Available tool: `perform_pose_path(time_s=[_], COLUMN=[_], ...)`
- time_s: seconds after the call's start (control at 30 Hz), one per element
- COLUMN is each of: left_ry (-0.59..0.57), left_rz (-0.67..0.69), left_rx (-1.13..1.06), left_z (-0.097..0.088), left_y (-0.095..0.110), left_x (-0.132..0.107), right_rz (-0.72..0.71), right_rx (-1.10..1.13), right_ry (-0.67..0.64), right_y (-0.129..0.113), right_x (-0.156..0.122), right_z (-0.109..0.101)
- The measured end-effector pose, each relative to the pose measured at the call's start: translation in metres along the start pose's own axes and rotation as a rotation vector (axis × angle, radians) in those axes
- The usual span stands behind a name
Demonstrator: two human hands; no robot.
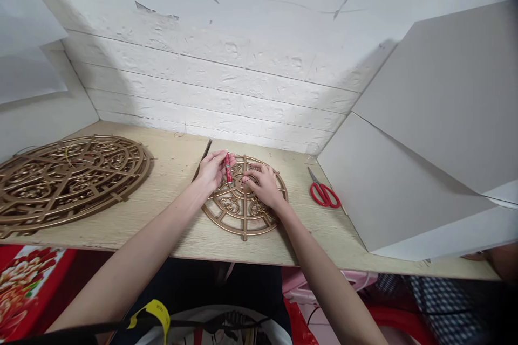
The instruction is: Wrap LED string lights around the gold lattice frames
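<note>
My left hand (214, 168) is closed around a slim red tube (228, 168) with pale lettering and a silvery band, held nearly upright. Beneath both hands lies a round gold openwork panel (244, 221) with scrolls and spokes, flat on the wooden table. Over the panel's middle right is my right hand (264, 186), its thumb and forefinger pinched together near the centre ring. A thin dark line shows at those fingertips, too small to name. A thin yellowish strand (259, 202) lies beside this hand on the panel.
Red-handled scissors (325, 194) lie to the right, near a white board (404, 188). Several more gold round panels (133, 172) are stacked at the left of the wooden table (178, 156). A white brick-patterned wall (210, 81) closes off the back.
</note>
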State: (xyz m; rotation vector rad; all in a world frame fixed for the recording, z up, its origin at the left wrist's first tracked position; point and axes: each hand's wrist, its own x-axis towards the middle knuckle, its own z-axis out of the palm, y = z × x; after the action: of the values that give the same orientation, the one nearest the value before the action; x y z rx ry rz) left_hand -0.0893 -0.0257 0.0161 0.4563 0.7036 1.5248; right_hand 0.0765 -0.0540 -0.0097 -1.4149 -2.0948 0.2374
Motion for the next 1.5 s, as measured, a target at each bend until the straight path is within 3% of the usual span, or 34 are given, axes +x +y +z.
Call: perform_pose_path(time_s=[0.3,0.53,0.93,1.2,1.37,1.5], left_ry=[-0.001,-0.001,0.017,0.021,0.032,0.047], left_rz=[0.036,0.050,0.053,0.038,0.042,0.036], left_rx=[0.000,-0.011,0.023,-0.011,-0.001,-0.015], left_z=[0.000,-0.004,-0.005,-0.004,-0.004,-0.004], left_y=[0.003,0.005,0.006,0.007,0.007,0.007], left_x=[0.001,0.007,0.008,0.006,0.005,0.005], right_rz=[-0.021,-0.102,0.023,0.146,0.164,0.149], right_rx=[0.179,0.376,0.897,1.230,1.290,1.257], right_ry=[-0.248,-0.266,0.004,0.199,0.321,0.337], right_y=[-0.006,-0.007,0.008,0.004,0.008,0.010], right_x=[-0.003,-0.003,0.000,0.002,0.002,0.003], right_z=[-0.011,-0.019,-0.039,-0.045,-0.050,-0.050])
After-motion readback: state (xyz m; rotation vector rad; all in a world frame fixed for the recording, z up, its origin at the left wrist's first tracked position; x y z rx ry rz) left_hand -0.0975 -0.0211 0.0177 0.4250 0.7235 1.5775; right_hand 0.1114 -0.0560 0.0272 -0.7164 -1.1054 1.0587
